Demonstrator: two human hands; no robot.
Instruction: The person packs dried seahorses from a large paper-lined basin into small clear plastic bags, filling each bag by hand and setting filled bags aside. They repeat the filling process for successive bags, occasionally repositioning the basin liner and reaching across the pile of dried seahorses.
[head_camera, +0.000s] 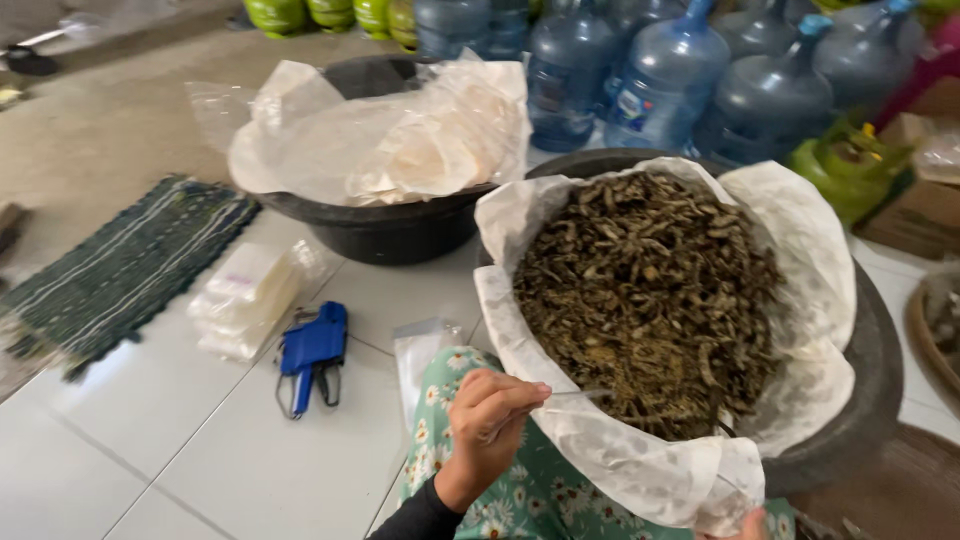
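Dried brown pieces (648, 300) are heaped in a plastic-lined black basin (868, 400) on the tiled floor, kept close for easy reach. A thin metal tool (578, 394) is pinched closed in the left hand (488, 420); the right hand (752, 524) barely shows, so its grip can't be told.

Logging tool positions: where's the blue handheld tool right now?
Head view, lower left: the blue tool lies on the white tile floor, between the stack of clear bags and the person's knee.

White tiled floor (200, 470) carries two dark basins (385, 235) (870, 370), a green woven mat (120, 270), clear bag stack (245, 300), blue tagging gun (312, 350), water jugs (660, 85).
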